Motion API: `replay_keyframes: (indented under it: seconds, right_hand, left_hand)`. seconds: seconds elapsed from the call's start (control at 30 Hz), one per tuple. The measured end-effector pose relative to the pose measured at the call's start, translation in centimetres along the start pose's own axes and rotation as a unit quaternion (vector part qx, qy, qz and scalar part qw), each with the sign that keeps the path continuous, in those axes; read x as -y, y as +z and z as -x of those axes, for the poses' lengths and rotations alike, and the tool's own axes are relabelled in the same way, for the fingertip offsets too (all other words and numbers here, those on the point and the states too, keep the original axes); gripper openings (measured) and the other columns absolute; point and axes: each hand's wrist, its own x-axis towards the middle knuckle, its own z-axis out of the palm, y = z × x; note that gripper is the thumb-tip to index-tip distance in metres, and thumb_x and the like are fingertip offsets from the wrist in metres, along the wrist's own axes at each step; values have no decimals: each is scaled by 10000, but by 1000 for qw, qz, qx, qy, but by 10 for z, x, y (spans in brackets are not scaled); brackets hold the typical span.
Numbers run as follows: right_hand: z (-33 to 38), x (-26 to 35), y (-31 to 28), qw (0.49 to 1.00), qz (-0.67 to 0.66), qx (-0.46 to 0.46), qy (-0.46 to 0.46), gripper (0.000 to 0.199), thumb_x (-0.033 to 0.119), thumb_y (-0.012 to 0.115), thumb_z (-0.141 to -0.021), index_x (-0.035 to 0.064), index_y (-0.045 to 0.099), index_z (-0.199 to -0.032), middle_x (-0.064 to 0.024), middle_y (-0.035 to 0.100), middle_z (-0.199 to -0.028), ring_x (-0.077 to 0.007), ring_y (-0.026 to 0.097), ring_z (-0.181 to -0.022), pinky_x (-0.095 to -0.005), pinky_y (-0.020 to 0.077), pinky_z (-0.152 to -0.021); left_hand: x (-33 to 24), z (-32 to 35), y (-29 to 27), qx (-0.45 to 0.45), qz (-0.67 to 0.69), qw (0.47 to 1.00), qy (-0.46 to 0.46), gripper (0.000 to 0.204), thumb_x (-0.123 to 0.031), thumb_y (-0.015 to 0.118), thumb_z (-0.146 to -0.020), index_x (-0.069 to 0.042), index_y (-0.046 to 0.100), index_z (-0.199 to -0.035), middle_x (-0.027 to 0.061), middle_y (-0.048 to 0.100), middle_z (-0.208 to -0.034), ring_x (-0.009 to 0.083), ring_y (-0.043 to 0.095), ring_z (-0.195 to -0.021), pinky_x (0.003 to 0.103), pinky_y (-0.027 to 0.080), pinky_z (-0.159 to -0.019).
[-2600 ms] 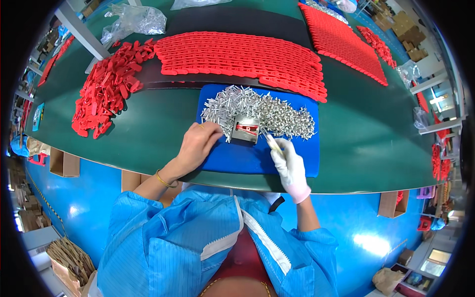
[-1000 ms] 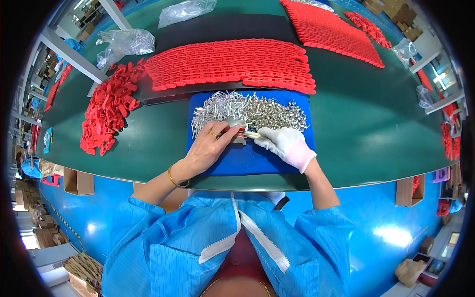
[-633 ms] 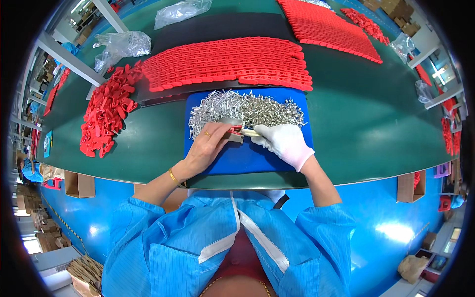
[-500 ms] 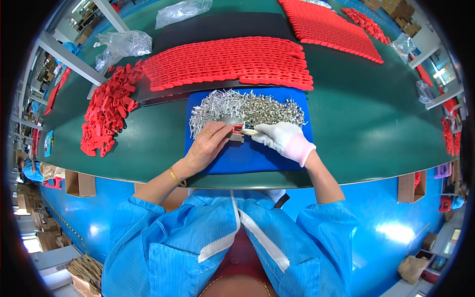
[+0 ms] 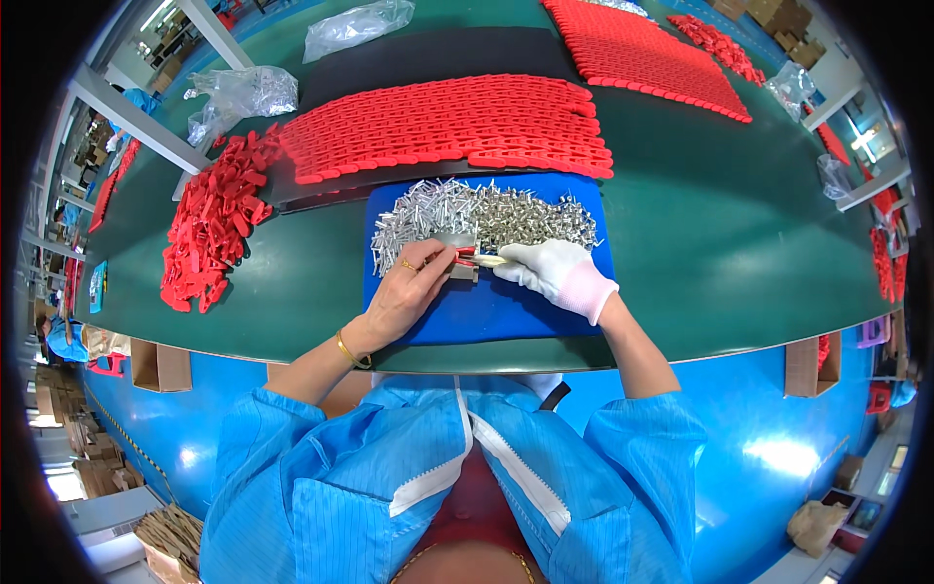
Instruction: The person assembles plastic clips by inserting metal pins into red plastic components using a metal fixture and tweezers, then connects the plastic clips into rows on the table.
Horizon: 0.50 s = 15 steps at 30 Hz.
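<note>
Bare, with a ring and a gold bangle, my left hand (image 5: 409, 289) is closed with the fingertips around a small red plastic piece (image 5: 465, 256). Grey metal parts (image 5: 461, 273) show beside that piece; their kind is hard to make out. My right hand (image 5: 556, 274), in a white glove with a pink cuff, grips a pale, slim handle-like tool (image 5: 488, 261) whose tip meets the red piece. Both hands are over a blue tray (image 5: 486, 321). In it lie silver pins (image 5: 425, 214) at the left and shorter metal rivets (image 5: 540, 216) at the right.
Behind the tray, a linked red plastic mat (image 5: 448, 125) lies on a black sheet (image 5: 438, 58). Loose red pieces (image 5: 209, 224) are heaped to the left. Another red mat (image 5: 647, 54) is at the far right, and crumpled plastic bags (image 5: 253, 92) rest on the green table (image 5: 700, 243).
Hardly anything differs. The view has shifted slightly; both hands keep their holds at the same spot above the tray.
</note>
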Motion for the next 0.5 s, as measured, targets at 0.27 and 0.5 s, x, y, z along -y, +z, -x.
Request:
replay_keyframes:
  seconds: [0.27,0.5]
  right_hand:
    - [6,5,5,998,57,-39,-2,247,346,526,-904,106,542,-848,-96,625,-664,-317,598,-570,-399,433,-521]
    - [9,3,4,996,54,-66,-21,225,328,534,-898,107,546,-857,-84,627,-661,-297,602,-561,-385,433,-514]
  left_hand:
    - [-3,-1,3,10,-89,996,26,505,11,632,-770,-18,500,-1256,127,516,-1122,286,523,-925,332,467,-822]
    - [0,2,2,18,-68,997,23,493,-5,630,-776,-16,503,-1252,130,508,-1127,294,511,-957,341,464,-841]
